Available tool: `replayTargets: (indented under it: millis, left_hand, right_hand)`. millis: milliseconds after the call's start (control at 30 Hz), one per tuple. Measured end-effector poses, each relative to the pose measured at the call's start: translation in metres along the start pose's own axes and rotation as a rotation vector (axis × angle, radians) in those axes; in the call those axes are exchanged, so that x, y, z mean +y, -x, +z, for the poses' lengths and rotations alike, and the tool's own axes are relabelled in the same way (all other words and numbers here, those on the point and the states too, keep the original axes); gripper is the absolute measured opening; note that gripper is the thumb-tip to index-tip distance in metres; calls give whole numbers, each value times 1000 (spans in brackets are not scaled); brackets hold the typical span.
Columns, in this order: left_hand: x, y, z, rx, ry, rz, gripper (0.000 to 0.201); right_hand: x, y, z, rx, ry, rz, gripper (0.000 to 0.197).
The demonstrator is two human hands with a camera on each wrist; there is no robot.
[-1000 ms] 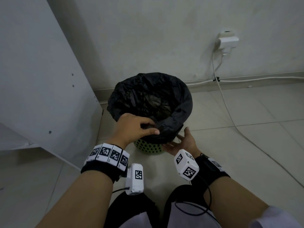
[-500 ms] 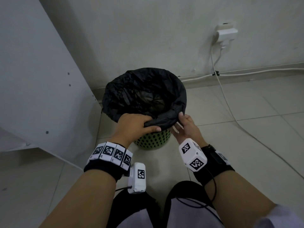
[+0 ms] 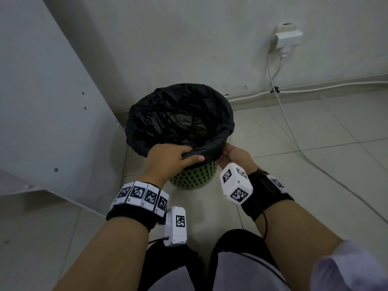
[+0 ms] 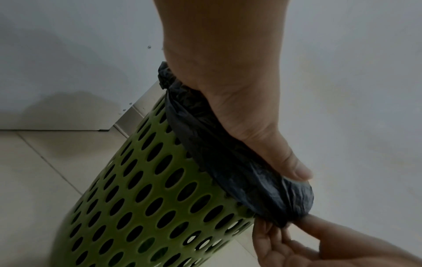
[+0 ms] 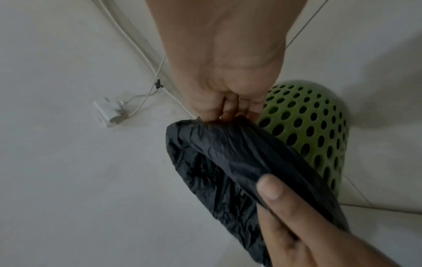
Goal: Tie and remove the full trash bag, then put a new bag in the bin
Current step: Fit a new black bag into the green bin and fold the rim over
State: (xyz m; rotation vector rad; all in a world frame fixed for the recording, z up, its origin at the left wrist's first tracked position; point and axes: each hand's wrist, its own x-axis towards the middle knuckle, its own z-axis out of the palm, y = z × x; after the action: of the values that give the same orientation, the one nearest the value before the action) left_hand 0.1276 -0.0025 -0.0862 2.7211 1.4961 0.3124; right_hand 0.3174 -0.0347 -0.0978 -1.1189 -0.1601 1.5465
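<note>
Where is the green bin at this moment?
In the head view the bin stands on the tiled floor at centre, near the wall and right of the white panel, with the black bag folded over its rim.

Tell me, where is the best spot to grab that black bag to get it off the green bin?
Probably the rolled cuff of the black bag folded over the rim of the green bin, taken from outside and below. The left hand and right hand already hold it there on the near side.

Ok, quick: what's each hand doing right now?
Left hand: gripping the black bag's rolled rim.
Right hand: fingers curled under that rim, gripping it.
</note>
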Motion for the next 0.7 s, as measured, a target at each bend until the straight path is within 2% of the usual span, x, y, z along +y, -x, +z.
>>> replayTargets:
  millis: [67, 133, 233, 367, 433, 500, 633, 700]
  left_hand:
    - [1, -1, 1, 7, -1, -5, 72]
    - [2, -2, 3, 14, -1, -11, 71]
    - [4, -3, 4, 35, -12, -19, 72]
    - [6, -5, 4, 26, -16, -42, 75]
    - [7, -5, 4, 20, -16, -56, 77]
    - [7, -5, 4, 23, -12, -67, 79]
    - [5, -5, 6, 26, 0, -56, 80]
    - [3, -4, 6, 26, 8, -47, 79]
  right_hand:
    - [1, 4, 5, 79, -72, -56, 25]
    - [7, 4, 2, 78, -118, -98, 24]
    - [16, 2, -8, -22, -147, -105, 32]
    - [19, 0, -13, -136, -148, -28, 11]
    - [21, -4, -13, -212, -265, -36, 19]
    - [24, -6, -11, -219, -361, -42, 24]
    - [31, -15, 0, -76, -483, -11, 23]
    - [32, -18, 8, -34, -455, 26, 18]
